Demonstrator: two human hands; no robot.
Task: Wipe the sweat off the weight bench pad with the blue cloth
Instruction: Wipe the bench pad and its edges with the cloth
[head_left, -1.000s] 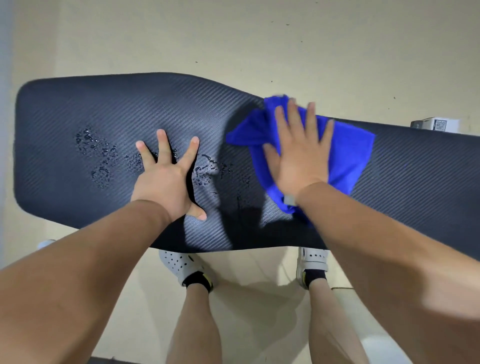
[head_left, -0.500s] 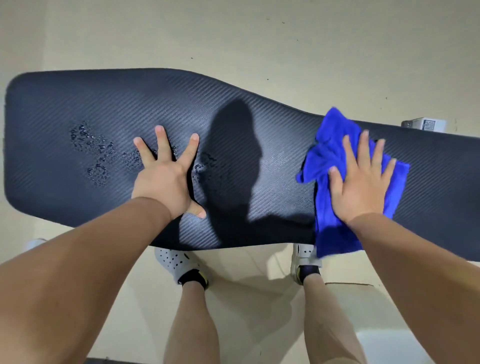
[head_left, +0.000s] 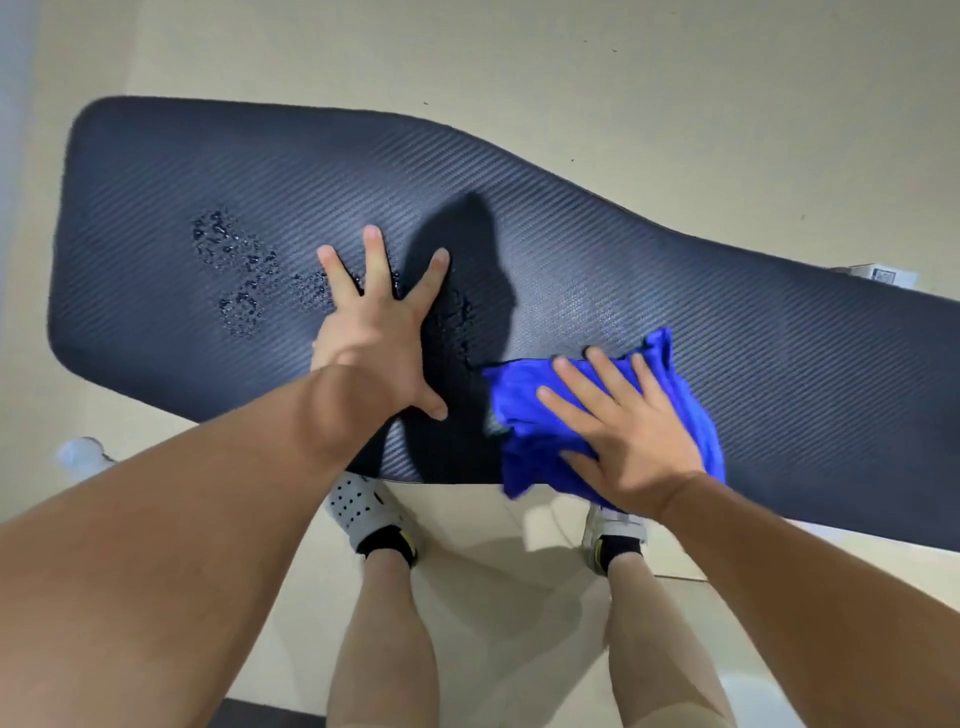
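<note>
Wiping step. Pressing blue cloth on pad, lower centre-right of frame, w/ R hand, fingers spread. Bracing pad w/ L hand, fingers splayed, mid-frame. Next, prob.: sweep cloth left over droplets, centre-left; lift L hand first.

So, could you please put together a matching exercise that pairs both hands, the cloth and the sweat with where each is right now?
Column one:
1. left hand
2. right hand
3. blue cloth
4. sweat droplets

Column two:
a. beaded on the bench pad, mostly left of the left hand's fingers
b. bunched at the bench pad's near edge, partly hanging over it
c. spread flat on the bare bench pad
d. pressing flat on the blue cloth

Pairs: 1-c, 2-d, 3-b, 4-a
</note>
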